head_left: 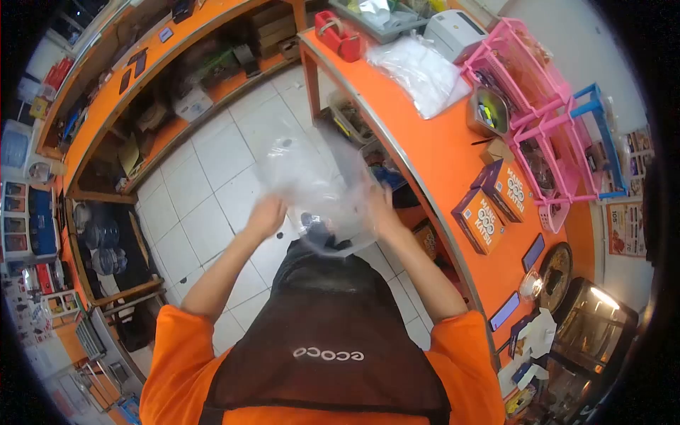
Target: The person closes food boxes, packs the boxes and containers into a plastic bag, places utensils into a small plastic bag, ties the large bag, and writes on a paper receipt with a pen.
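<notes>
- While the head view is taken from above, a thin, clear, crumpled plastic bag (319, 191) is seen raised over the white tiled floor (205, 180), between the two hands, apparently so that its film can be spread without the counter being touched.
- The bag's left side is met by the left hand (266, 216), whose fingers are curled in and seem to be pinched on the film, presumably so that slack is taken up.
- The opposite side is met by the right hand (381, 212); its fingers are partly hidden and blurred, so whether the film is gripped or only steadied cannot be told.
- On the orange-topped counter (425, 149) to the right, a loose pile of whitish plastic film (418, 74) is laid near the edge, probably for easy reach.
- Beside it, a red tape dispenser (338, 35) is set at the corner, likely for the same reason.
- Two orange-and-purple printed cardboard boxes (478, 223) are placed side by side, perhaps so that both are left accessible.
</notes>
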Demonstrator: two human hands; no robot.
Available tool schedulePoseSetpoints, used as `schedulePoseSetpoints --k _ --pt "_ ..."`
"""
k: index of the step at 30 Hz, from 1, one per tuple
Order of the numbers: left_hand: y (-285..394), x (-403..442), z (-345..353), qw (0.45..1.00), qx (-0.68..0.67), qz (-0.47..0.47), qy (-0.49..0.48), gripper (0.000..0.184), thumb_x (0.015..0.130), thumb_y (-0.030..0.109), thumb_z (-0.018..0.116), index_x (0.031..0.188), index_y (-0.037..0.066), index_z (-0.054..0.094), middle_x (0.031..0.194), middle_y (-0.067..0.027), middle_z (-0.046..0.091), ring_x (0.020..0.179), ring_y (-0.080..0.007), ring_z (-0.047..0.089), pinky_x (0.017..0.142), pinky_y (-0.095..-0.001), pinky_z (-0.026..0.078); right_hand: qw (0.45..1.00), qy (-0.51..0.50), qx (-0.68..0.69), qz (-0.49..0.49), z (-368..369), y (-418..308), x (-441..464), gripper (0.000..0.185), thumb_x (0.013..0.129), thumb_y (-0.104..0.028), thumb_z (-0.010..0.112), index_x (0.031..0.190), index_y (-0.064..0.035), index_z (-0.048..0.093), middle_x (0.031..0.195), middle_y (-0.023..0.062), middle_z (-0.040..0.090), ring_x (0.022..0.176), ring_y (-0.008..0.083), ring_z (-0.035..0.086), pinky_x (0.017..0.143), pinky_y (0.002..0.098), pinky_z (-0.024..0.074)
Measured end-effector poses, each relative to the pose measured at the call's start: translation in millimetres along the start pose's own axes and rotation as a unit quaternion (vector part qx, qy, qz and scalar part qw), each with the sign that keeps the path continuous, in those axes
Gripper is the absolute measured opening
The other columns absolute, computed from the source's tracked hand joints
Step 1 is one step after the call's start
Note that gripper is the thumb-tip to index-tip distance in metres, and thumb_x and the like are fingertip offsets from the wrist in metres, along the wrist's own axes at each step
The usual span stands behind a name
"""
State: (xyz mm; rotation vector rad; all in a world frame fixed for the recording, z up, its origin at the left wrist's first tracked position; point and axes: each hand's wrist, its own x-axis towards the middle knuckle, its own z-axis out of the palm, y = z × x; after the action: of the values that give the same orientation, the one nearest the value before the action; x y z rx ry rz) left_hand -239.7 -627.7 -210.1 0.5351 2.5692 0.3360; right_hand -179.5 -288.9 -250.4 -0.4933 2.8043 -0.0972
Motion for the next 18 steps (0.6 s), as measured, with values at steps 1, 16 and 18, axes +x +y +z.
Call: schedulePoseSetpoints --k 1,16,18 --pt "-22 -1 36 0.996 -0.085 -0.020 -0.003 0.053 0.107 0.038 0.035 0.128 -0.002 0.062 0.125 -0.0271 0.064 0.118 -0.0421 0.060 0.100 -0.0486 0.047 0.982 -0.018 0.180 0.055 -5 -6 -10 0.043 0.104 -0.028 0.047 0.135 -0.0012 0.059 0.135 0.0199 0.060 0.127 0.0309 0.056 0.111 0.0491 0.0396" --pt "-17 -47 61 0.964 -0.239 -0.006 0.116 0.043 0.111 0.029 0.037 0.132 0.002 0.063 0.126 -0.0234 0.067 0.128 -0.0362 0.060 0.110 -0.0423 0.042 0.897 -0.044 0.397 0.189 94 8 -37 0.058 0.091 -0.021 0.065 0.144 -0.0021 0.049 0.139 0.0253 0.056 0.133 0.0388 0.049 0.115 0.0498 0.0327" --pt "12 -55 43 0.940 -0.300 -0.058 0.155 0.044 0.111 0.030 0.037 0.130 0.001 0.064 0.125 -0.0225 0.067 0.124 -0.0341 0.061 0.108 -0.0408 0.043 0.818 -0.088 0.486 0.294 137 3 -76 0.073 0.087 -0.026 0.072 0.149 -0.0029 0.043 0.142 0.0271 0.053 0.137 0.0410 0.046 0.117 0.0476 0.0321"
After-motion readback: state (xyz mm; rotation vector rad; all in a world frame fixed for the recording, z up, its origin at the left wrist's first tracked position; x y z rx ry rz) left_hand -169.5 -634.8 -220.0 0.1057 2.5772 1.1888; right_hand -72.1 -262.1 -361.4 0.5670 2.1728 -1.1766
